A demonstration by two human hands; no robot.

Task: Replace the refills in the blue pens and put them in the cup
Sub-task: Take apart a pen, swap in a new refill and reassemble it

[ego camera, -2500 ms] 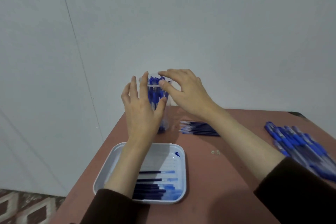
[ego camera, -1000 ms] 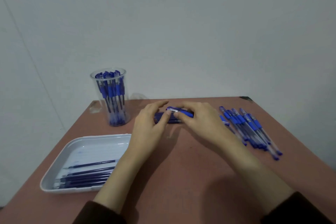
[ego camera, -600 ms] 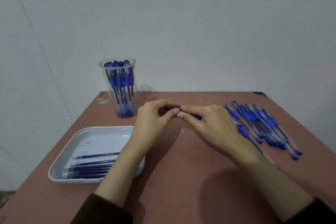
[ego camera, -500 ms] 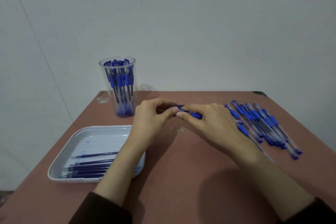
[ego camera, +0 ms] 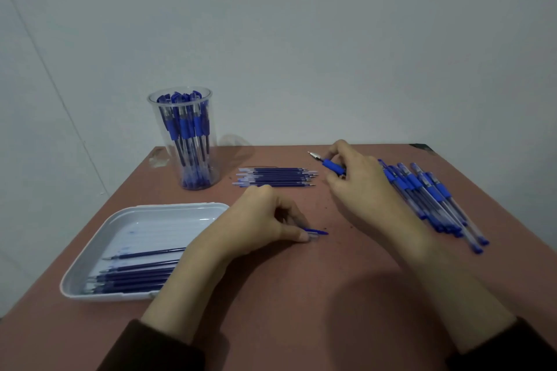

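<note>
Blue-sleeved pen [ego camera: 331, 165] lies in your right hand [ego camera: 361, 190], grip curled round its barrel, bare metal tip aimed far-left toward the loose refills [ego camera: 275, 177] lying left-to-right on the worktop [ego camera: 301, 295]. Your left hand [ego camera: 256, 226], nearer you, pinches a small blue cap [ego camera: 316, 232] against the worktop; it probably goes up to that tip next. Far left, the clear cup [ego camera: 156, 105] stands packed with pens [ego camera: 184, 126]; the white tray [ego camera: 99, 250] holds dark refills [ego camera: 135, 275]

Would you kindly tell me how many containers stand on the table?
2: a clear cup of pens at the far left corner, and a white tray of refills nearer, at the left edge.
</note>
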